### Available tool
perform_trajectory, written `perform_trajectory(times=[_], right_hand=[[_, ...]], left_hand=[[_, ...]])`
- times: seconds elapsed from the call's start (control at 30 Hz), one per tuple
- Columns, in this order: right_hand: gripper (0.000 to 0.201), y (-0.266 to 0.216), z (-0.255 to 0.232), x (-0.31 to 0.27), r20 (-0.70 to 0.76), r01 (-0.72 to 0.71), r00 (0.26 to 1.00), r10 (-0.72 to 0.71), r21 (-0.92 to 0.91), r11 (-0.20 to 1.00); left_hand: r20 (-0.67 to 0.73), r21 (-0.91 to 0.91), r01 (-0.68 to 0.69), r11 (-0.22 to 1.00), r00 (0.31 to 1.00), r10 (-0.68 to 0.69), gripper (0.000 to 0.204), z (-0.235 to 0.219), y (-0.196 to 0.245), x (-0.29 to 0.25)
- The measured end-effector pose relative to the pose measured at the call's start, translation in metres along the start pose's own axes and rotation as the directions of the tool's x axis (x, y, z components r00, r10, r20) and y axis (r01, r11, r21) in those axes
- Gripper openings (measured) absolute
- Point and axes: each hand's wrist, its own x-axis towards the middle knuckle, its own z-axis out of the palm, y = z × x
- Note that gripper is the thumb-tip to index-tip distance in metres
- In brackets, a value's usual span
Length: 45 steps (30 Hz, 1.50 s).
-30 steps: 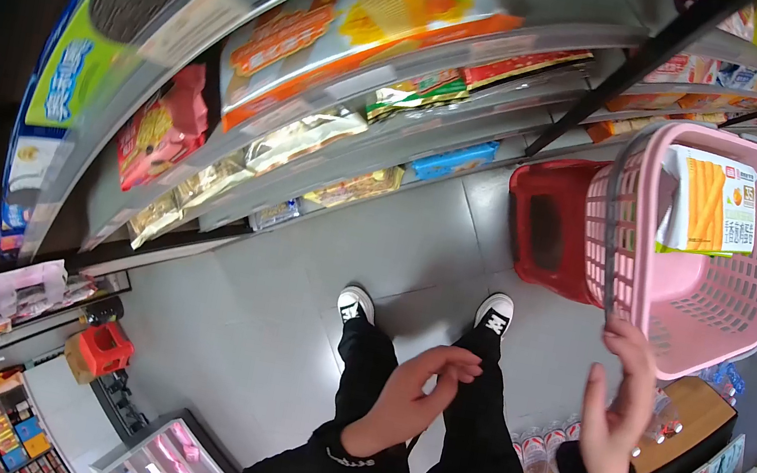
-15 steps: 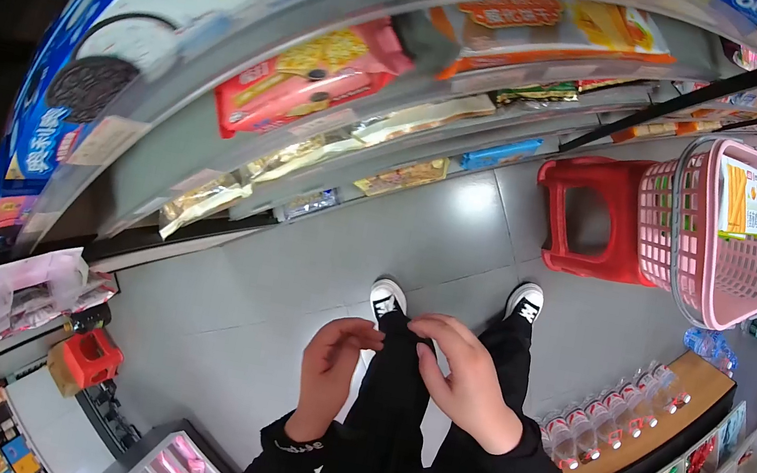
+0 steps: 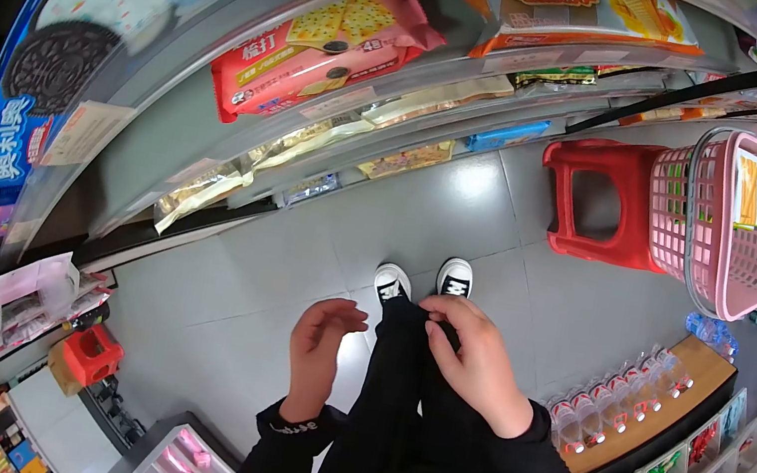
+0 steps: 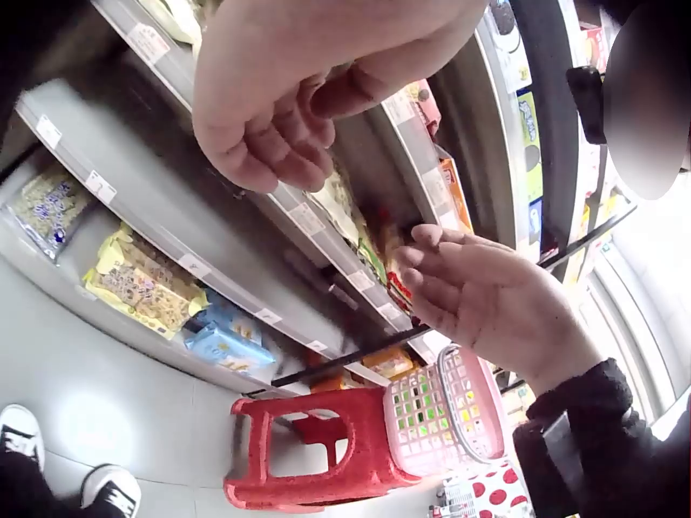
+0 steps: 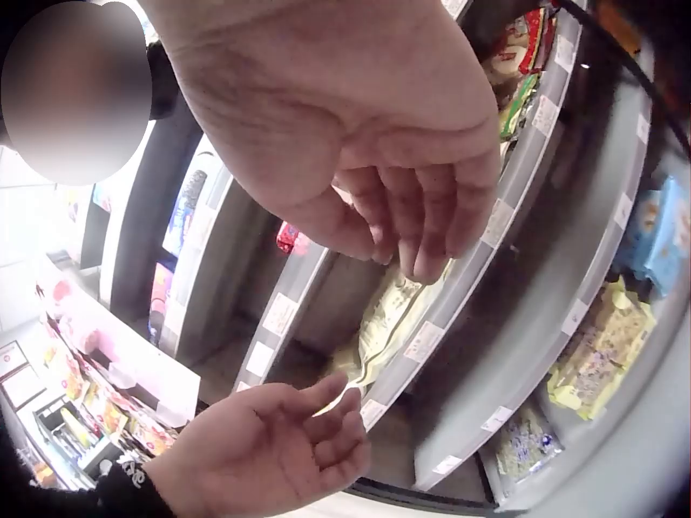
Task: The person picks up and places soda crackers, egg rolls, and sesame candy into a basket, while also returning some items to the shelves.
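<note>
In the head view my left hand (image 3: 318, 348) and right hand (image 3: 473, 360) hover in front of my black trousers, a small gap between them. Their fingers are loosely bent and nothing is in either one. The left wrist view has the left hand (image 4: 313, 86) at the top and the right hand (image 4: 491, 302) lower right, palm showing. Nearest on the shelves is a red biscuit pack (image 3: 330, 51), beyond the hands. A blue cookie box (image 3: 25, 113) stands to its left, and an orange wafer pack (image 3: 589, 20) lies to its right.
A pink basket (image 3: 727, 298) holding a wafer pack (image 3: 754, 191) sits on a red stool (image 3: 562, 203) at the right. Bottles (image 3: 606, 409) line a wooden bench (image 3: 710, 366). Foil packs (image 3: 303, 147) fill lower shelves. Another red stool (image 3: 92, 355) stands at far left.
The right hand has come away from the basket side to beside the left hand. My view has shifted along the shelves, and my feet now stand closer together.
</note>
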Motion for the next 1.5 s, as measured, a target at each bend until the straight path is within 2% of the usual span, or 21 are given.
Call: perform_trajectory(times=[0.13, 0.27, 0.3, 0.37, 0.47, 0.5, 0.57, 0.63, 0.7, 0.77, 0.83, 0.9, 0.97, 1.03, 1.1, 1.17, 1.3, 1.37, 1.43, 1.5], right_hand=[[0.018, 0.014, -0.014, 0.005, 0.032, 0.001, 0.999, -0.001, 0.005, 1.000], [0.019, 0.030, -0.039, 0.011, -0.021, -0.047, 0.999, 0.048, 0.028, 0.998], [0.019, 0.037, -0.042, 0.013, -0.039, -0.069, 0.997, 0.072, 0.060, 0.996], [0.019, 0.051, -0.042, 0.015, -0.070, -0.127, 0.988, 0.137, 0.132, 0.983], [0.020, 0.066, -0.036, 0.030, -0.015, -0.172, 0.984, 0.180, 0.227, 0.959], [0.020, 0.073, -0.032, 0.035, -0.004, -0.161, 0.986, 0.168, 0.267, 0.950], [0.021, 0.084, -0.029, 0.043, 0.025, -0.152, 0.988, 0.151, 0.226, 0.962], [0.021, 0.100, -0.021, 0.048, 0.027, -0.081, 0.996, 0.080, 0.042, 0.996], [0.021, 0.118, -0.013, 0.051, 0.004, -0.126, 0.992, 0.126, 0.035, 0.991], [0.021, 0.136, -0.004, 0.053, -0.039, -0.192, 0.980, 0.195, 0.071, 0.979], [0.020, 0.161, 0.015, 0.054, -0.056, -0.225, 0.971, 0.234, 0.139, 0.965], [0.018, 0.180, 0.034, 0.055, 0.036, -0.354, 0.935, 0.353, 0.180, 0.918], [0.018, 0.198, 0.058, 0.056, 0.054, -0.343, 0.939, 0.340, 0.232, 0.910], [0.018, 0.203, 0.081, 0.058, 0.121, -0.438, 0.898, 0.422, 0.327, 0.838], [0.017, 0.206, 0.106, 0.060, 0.072, -0.386, 0.920, 0.385, 0.338, 0.858], [0.017, 0.209, 0.136, 0.057, 0.081, -0.463, 0.877, 0.474, 0.413, 0.785], [0.018, 0.232, 0.195, 0.064, 0.119, -0.499, 0.861, 0.495, 0.392, 0.773], [0.021, 0.246, 0.225, 0.065, 0.158, -0.557, 0.818, 0.554, 0.460, 0.691], [0.022, 0.248, 0.245, 0.067, 0.098, -0.584, 0.793, 0.601, 0.404, 0.704], [0.025, 0.254, 0.267, 0.073, 0.121, -0.690, 0.693, 0.710, 0.398, 0.605]], left_hand=[[0.016, 0.034, 0.050, 0.998, 0.999, -0.050, 0.020, 0.027, 0.002, 0.000], [0.014, 0.051, 0.066, 0.996, 0.998, -0.067, 0.020, 0.046, -0.002, 0.003], [0.017, 0.064, 0.062, 0.996, 0.998, -0.063, 0.020, 0.051, 0.000, 0.006], [-0.001, -0.056, 0.112, 0.992, 0.994, -0.112, 0.020, 0.058, 0.000, 0.008], [-0.011, -0.043, 0.105, 0.994, 0.994, -0.105, 0.020, 0.059, -0.008, 0.021], [-0.017, -0.033, 0.119, 0.992, 0.993, -0.120, 0.020, 0.057, -0.011, 0.026], [-0.061, -0.009, 0.120, 0.993, 0.991, -0.120, 0.020, 0.049, -0.017, 0.039], [-0.086, -0.011, 0.147, 0.989, 0.985, -0.147, 0.020, 0.034, -0.028, 0.052], [-0.111, -0.146, 0.188, 0.971, 0.973, -0.204, 0.019, 0.013, -0.037, 0.064], [-0.117, -0.154, 0.213, 0.965, 0.966, -0.232, 0.019, -0.009, -0.048, 0.078], [-0.185, -0.167, 0.219, 0.961, 0.951, -0.249, 0.019, -0.033, -0.060, 0.092], [-0.210, -0.120, 0.249, 0.961, 0.940, -0.270, 0.020, -0.057, -0.074, 0.100], [-0.245, -0.022, 0.351, 0.936, 0.906, -0.345, 0.022, -0.080, -0.085, 0.102], [-0.249, -0.001, 0.396, 0.918, 0.889, -0.384, 0.023, -0.105, -0.098, 0.100], [-0.226, -0.005, 0.449, 0.894, 0.870, -0.438, 0.025, -0.121, -0.104, 0.105], [-0.242, 0.019, 0.472, 0.881, 0.857, -0.454, 0.027, -0.138, -0.109, 0.111], [-0.152, 0.143, 0.442, 0.885, 0.894, -0.422, 0.030, -0.170, -0.117, 0.147], [-0.104, 0.242, 0.457, 0.856, 0.889, -0.446, 0.030, -0.178, -0.121, 0.161], [-0.097, 0.308, 0.475, 0.824, 0.877, -0.470, 0.030, -0.189, -0.131, 0.176], [-0.101, 0.372, 0.491, 0.788, 0.865, -0.491, 0.030, -0.201, -0.143, 0.193]])
